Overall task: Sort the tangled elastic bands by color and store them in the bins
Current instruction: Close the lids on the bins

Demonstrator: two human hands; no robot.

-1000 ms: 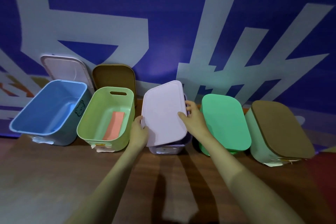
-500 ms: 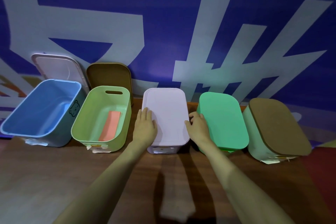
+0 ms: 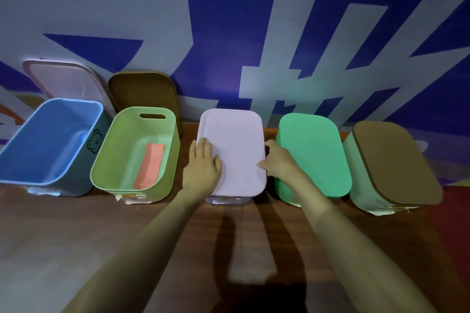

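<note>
Lilac lid (image 3: pixel 236 150) under two hands (image 3: pixel 203 168) (image 3: pixel 281 160), five bins (image 3: pixel 122 140)

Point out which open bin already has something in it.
The light green bin, second from left: a flat orange piece lies inside. The open blue bin shows none.

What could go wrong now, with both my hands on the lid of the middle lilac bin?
The right hand grips the edge of the lilac lid in the narrow gap beside the green bin; fingers may get pinched or nudge that bin.
The left hand rests near one side only, so the lid may seat unevenly.
A jolt might topple the brown lid leaning against the wall.
</note>
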